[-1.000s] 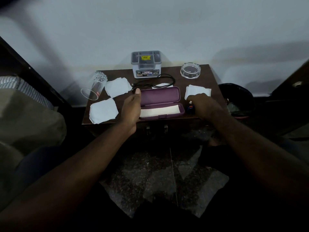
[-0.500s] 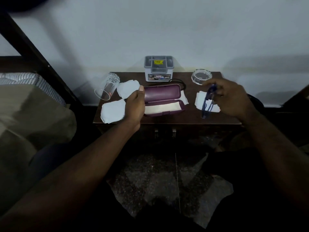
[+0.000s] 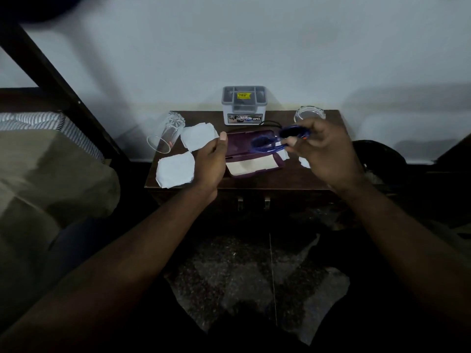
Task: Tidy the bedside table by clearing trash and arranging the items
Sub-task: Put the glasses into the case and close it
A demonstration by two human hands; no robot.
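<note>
A purple glasses case (image 3: 251, 166) lies open in the middle of the brown bedside table (image 3: 300, 178), its pale lining showing. My right hand (image 3: 325, 154) holds a pair of blue-framed glasses (image 3: 272, 141) in the air just above the case's lid. My left hand (image 3: 210, 161) sits at the case's left end, thumb up against the lid; its fingers are hidden behind it. Two white paper pieces (image 3: 174, 169) lie on the table's left part, and another one (image 3: 304, 161) shows under my right hand.
A clear drinking glass (image 3: 165, 135) lies on its side at the table's left edge. A grey organiser box (image 3: 244, 105) stands at the back, a glass ashtray (image 3: 309, 114) at the back right. A black bin (image 3: 377, 155) sits right of the table, a bed (image 3: 46, 159) left.
My right hand picked the glasses up from the table's right side and carried them left, over the open case. My left hand stayed at the case's left end.
</note>
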